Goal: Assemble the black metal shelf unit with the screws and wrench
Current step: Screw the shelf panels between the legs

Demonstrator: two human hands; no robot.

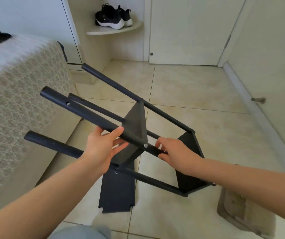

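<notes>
The left hand [102, 145] curls round the upper round black metal pole [79, 111] of the black metal shelf unit [136, 121], tilted over the beige tiled floor [198, 94]. Just right of the silver screw [145, 145], the right hand [172, 152] grips the same pole. Keeping both grips firm should hold the 2 fitted shelves square.

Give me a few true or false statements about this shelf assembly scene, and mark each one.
1. The left hand and the right hand hold the same black pole. True.
2. The shelf unit stands upright. False: it is tipped over, its poles slanting toward the bed.
3. Black sneakers sit on the corner shelf. True.
4. The notched shelf panel lies on the bed. False: it lies on the tile floor.
5. A silver screw shows between the hands. True.
</notes>
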